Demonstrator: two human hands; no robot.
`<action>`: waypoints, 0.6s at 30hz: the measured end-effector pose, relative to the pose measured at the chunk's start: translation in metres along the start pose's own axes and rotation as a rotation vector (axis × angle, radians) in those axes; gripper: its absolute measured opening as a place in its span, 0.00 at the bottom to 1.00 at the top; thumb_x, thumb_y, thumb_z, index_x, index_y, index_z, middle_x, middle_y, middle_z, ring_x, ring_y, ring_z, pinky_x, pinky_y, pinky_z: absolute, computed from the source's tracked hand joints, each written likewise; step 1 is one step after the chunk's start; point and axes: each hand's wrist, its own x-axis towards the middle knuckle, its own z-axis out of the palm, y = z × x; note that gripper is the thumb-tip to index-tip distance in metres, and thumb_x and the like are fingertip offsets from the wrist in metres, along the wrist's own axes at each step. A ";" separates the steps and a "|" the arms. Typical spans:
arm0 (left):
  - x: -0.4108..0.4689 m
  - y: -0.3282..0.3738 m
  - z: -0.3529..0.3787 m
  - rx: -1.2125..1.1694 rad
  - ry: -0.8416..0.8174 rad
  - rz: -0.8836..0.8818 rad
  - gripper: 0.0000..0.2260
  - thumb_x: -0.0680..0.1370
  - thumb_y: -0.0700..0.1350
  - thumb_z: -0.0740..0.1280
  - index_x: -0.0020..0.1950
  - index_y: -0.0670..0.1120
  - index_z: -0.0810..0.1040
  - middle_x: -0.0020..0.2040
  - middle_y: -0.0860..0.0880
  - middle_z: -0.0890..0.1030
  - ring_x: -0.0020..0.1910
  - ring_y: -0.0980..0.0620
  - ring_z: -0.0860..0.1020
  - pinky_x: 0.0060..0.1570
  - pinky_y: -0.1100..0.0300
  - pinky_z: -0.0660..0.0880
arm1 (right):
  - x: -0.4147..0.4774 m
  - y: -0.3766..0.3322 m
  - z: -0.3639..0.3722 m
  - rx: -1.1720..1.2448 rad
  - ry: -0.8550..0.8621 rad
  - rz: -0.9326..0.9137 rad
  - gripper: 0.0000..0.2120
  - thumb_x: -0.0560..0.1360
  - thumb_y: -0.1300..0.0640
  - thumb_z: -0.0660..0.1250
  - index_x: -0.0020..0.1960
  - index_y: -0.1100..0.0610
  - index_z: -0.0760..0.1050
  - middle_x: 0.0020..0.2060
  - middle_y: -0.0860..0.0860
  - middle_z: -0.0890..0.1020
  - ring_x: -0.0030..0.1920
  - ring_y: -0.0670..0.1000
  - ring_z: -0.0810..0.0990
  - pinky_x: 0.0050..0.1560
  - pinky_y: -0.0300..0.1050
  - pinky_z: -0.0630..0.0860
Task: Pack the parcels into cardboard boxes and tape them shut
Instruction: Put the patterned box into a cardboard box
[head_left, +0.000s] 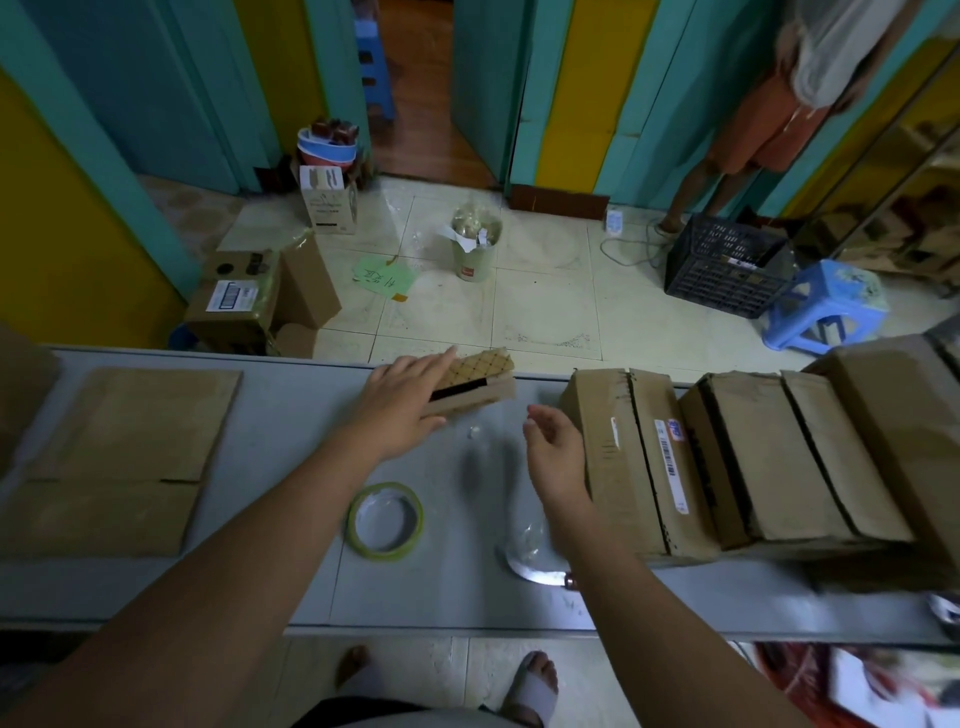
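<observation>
The small brown cardboard box (483, 393) with the criss-cross parcel (480, 366) sits mid-frame, right at the far edge of the grey worktop (291, 415). The left hand (402, 402) lies on it, fingers (436, 364) straight. The right hand (553, 457) hangs open, holding nothing. One hard push could knock the box onto the floor (545, 312).

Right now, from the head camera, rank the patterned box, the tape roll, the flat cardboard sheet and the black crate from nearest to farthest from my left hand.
1. Patterned box: touching the left hand, at the far edge of the table.
2. Tape roll: mid-table, nearer you.
3. Flat cardboard sheet: table's left end.
4. Black crate: on the floor beyond, right.
</observation>
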 end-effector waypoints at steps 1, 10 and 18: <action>0.004 -0.002 -0.005 -0.023 -0.031 -0.003 0.44 0.78 0.54 0.74 0.85 0.60 0.49 0.82 0.58 0.63 0.78 0.51 0.62 0.74 0.49 0.60 | 0.003 -0.006 0.000 -0.056 -0.011 -0.092 0.16 0.82 0.57 0.68 0.69 0.51 0.74 0.63 0.49 0.78 0.66 0.52 0.78 0.61 0.40 0.76; 0.037 -0.024 -0.031 -0.026 -0.330 0.134 0.39 0.80 0.55 0.72 0.84 0.64 0.53 0.83 0.60 0.60 0.79 0.51 0.61 0.79 0.45 0.53 | 0.053 -0.051 0.006 -0.691 -0.433 -0.434 0.35 0.78 0.52 0.74 0.81 0.52 0.65 0.76 0.51 0.68 0.75 0.55 0.66 0.77 0.60 0.65; 0.035 -0.014 -0.004 0.223 -0.140 0.089 0.44 0.76 0.79 0.51 0.86 0.57 0.47 0.86 0.52 0.52 0.83 0.46 0.57 0.79 0.42 0.54 | 0.051 -0.034 0.020 -1.046 -0.432 -0.429 0.34 0.86 0.41 0.48 0.85 0.51 0.36 0.84 0.47 0.38 0.84 0.56 0.42 0.79 0.65 0.52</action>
